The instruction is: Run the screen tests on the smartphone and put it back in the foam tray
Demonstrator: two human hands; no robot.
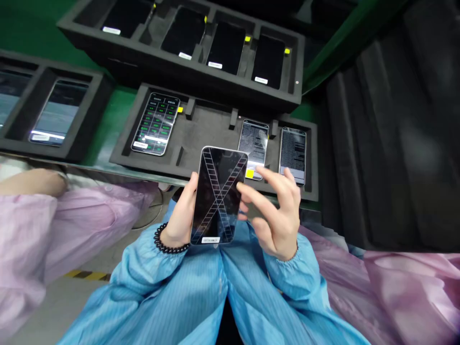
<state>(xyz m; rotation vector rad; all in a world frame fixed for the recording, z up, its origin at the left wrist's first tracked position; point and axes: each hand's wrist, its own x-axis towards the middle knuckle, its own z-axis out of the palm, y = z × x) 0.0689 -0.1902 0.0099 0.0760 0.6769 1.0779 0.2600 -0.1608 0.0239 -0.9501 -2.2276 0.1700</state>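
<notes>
Phone [220, 195], one: left grip [182, 211] clasping its side, right grip [280, 215] spread, empty; a fingertip push could dislodge it.

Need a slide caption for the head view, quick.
Left hand holding a phone with a ladder-patterned X onscreen, right hand at its edge, before a dark tray holding three phones.

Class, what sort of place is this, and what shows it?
Probably an electronics factory: smartphones in dark foam trays, a held smartphone showing an X pattern, and a blue work smock.
</notes>
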